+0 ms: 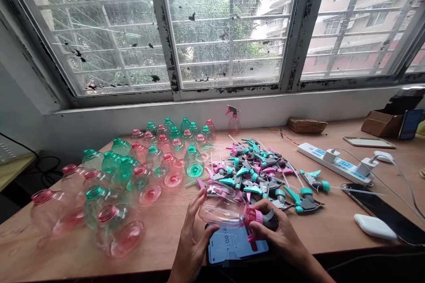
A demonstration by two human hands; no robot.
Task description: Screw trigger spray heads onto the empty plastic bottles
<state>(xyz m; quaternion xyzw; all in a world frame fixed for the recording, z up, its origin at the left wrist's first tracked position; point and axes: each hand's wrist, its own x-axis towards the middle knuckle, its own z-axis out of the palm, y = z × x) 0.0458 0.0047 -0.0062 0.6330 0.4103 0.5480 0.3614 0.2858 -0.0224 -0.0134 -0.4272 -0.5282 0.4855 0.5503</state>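
A clear pink spray bottle (221, 208) lies on its side in the air above a lit phone (229, 250) at the table's front edge. My left hand (192, 227) is wrapped round the bottle's base and lower body. At the neck, my right hand (277, 230) grips the pink and dark grey spray head (257, 216), which sits on the bottle's mouth. Whether the collar is fully screwed down I cannot tell. Just behind the bottle spreads a pile of loose spray heads (255, 170) in teal, pink and grey.
Many open pink and green bottles (172, 168) stand at the left and back. One pink bottle with a spray head (234, 121) stands by the wall. Rightward are a power strip (332, 162), a dark phone (381, 212), a white case (375, 226) and a cardboard box (378, 126).
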